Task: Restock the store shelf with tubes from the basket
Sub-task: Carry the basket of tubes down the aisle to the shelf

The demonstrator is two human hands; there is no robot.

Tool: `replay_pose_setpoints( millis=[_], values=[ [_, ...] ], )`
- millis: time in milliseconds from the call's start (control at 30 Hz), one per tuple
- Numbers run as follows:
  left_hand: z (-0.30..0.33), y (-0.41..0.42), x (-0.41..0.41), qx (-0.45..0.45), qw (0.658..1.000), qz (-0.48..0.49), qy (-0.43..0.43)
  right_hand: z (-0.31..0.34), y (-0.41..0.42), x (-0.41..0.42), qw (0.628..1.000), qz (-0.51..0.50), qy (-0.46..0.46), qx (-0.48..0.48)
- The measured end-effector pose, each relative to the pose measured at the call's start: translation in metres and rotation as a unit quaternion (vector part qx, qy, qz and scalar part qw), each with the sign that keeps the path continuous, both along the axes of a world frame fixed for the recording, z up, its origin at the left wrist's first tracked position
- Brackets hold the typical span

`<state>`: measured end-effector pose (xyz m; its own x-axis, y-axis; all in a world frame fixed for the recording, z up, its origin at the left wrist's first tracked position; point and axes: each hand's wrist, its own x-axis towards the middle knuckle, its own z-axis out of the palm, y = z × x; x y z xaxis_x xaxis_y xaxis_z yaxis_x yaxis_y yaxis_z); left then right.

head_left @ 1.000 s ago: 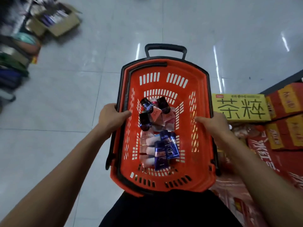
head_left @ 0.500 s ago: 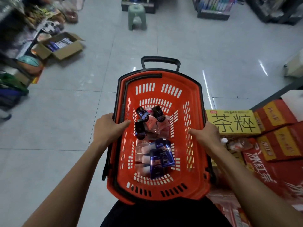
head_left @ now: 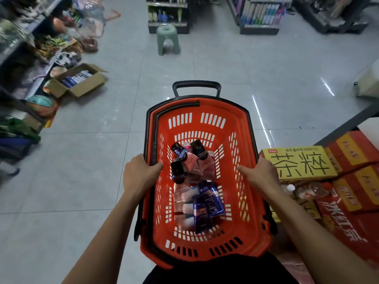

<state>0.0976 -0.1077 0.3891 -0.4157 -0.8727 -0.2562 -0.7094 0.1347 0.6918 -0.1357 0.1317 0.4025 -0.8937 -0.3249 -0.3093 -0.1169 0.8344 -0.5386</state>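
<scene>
I hold an orange plastic basket (head_left: pixel 242 128) with a black handle in front of my body. My left hand (head_left: pixel 138 175) grips its left rim, thumb over the inner wall. My right hand (head_left: pixel 259 174) grips the right rim the same way. Inside lie several tubes: pink ones with dark caps (head_left: pixel 192 160) toward the far end and dark blue ones (head_left: pixel 207 206) toward me, piled loosely on the bottom. Store shelves (head_left: pixel 260 15) with goods stand far ahead across the floor.
Red and yellow drink cartons (head_left: pixel 297 162) are stacked at my right. At the left runs a cluttered shelf with balls, with an open cardboard box (head_left: pixel 80 83) on the floor. A green stool (head_left: pixel 167 38) stands ahead in the aisle. Grey tiled floor lies between.
My view has tilted upward, bringing the stool and the far shelves into sight. The basket sits lower in the frame. Both hands keep the same grip on the rims.
</scene>
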Motion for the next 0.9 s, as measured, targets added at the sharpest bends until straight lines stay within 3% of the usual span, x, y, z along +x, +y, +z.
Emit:
replay_pose_setpoints(
  millis=[400,767,900],
  values=[
    [0.009,-0.072,-0.113,-0.007,0.999,0.029,-0.027,-0.010,-0.088,-0.123,0.998,0.032,-0.027,-0.046],
    [0.021,-0.125,-0.244,0.004,0.998,0.056,-0.014,-0.004,-0.144,-0.264,0.995,0.087,0.040,0.008],
    [0.019,-0.143,-0.276,-0.006,0.998,0.054,-0.027,-0.015,-0.164,-0.296,0.995,0.095,0.014,0.013]
  ],
)
